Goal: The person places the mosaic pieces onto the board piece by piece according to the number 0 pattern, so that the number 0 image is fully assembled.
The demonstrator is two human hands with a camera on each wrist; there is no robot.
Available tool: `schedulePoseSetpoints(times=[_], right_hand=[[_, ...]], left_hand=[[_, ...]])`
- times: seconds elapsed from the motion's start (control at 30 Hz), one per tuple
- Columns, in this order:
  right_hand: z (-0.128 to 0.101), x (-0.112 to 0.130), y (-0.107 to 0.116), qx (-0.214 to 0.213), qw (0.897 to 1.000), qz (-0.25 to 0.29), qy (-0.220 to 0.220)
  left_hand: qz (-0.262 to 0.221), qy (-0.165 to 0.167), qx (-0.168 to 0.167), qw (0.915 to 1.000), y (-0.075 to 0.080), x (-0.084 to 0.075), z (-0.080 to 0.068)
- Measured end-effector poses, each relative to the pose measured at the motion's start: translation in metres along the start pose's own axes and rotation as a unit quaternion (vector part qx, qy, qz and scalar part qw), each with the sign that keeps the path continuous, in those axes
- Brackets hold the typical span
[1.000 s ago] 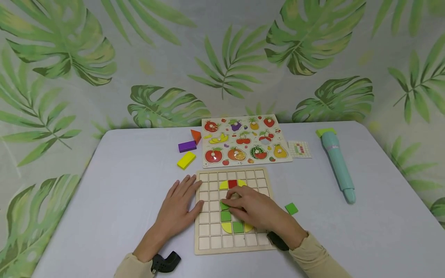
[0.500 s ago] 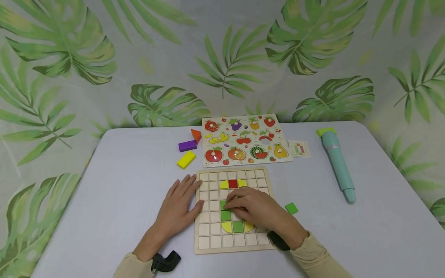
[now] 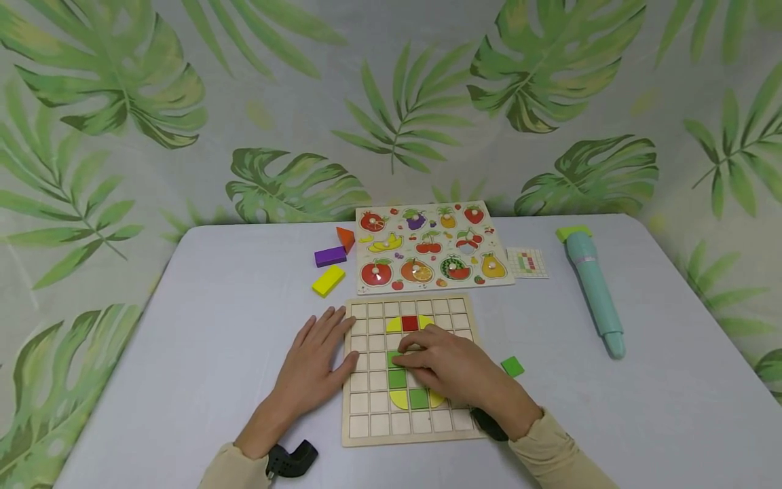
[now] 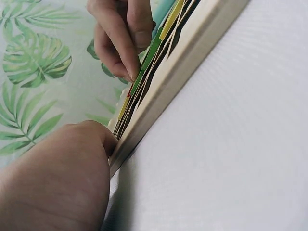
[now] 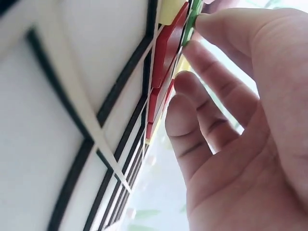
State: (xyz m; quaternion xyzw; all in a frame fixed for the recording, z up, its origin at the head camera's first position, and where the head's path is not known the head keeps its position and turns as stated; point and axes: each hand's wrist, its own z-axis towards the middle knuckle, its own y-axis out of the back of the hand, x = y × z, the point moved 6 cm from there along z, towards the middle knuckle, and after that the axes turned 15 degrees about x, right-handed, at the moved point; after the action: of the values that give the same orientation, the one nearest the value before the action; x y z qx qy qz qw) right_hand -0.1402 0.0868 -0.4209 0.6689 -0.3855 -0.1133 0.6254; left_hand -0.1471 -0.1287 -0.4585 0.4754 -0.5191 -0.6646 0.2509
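Observation:
My left hand (image 3: 314,356) lies flat at the left edge of the wooden grid board (image 3: 359,426), fingers spread, thumb on the rim. Over the middle of the board, my right hand (image 3: 449,363) has its thumb and index finger at a green square tile (image 3: 392,358), pinching it in its cell. Directly below sits another green tile (image 3: 397,379). A third green tile (image 3: 418,399) lies lower, between yellow quarter-round tiles (image 3: 398,399). A red tile (image 3: 409,323) is in the upper row. More red tiles (image 5: 166,53) show in the right wrist view, hidden from the head view by my right hand.
A loose green tile (image 3: 512,367) lies right of the board. Behind are a fruit puzzle (image 3: 391,261) and a pattern card (image 3: 528,263). Yellow (image 3: 328,280), purple (image 3: 330,257) and orange (image 3: 345,239) blocks sit at left, a teal stick (image 3: 595,292) at right.
The green tile at my right fingertips was tilted a second ago and now lies flat in its cell. My right fingers have shifted slightly; my left hand has stayed put.

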Motion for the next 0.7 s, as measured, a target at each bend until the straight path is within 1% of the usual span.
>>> schedulePoseSetpoints(times=[0.2, 0.27, 0.5, 0.7], right_hand=[[-0.004, -0.001, 0.000, 0.001, 0.999, 0.024, 0.027], [-0.007, -0.003, 0.001, -0.002, 0.999, 0.033, 0.029], [-0.024, -0.018, 0.015, -0.012, 0.998, 0.059, -0.009], [-0.043, -0.038, 0.028, -0.022, 0.996, 0.083, -0.025]], left_hand=[[-0.002, 0.000, 0.000, 1.0000, 0.000, -0.001, 0.000], [-0.002, 0.000, -0.001, 1.0000, 0.000, -0.001, 0.000], [-0.002, 0.001, -0.003, 1.0000, 0.002, -0.001, -0.001], [-0.005, 0.003, 0.000, 1.0000, 0.001, 0.000, 0.000]])
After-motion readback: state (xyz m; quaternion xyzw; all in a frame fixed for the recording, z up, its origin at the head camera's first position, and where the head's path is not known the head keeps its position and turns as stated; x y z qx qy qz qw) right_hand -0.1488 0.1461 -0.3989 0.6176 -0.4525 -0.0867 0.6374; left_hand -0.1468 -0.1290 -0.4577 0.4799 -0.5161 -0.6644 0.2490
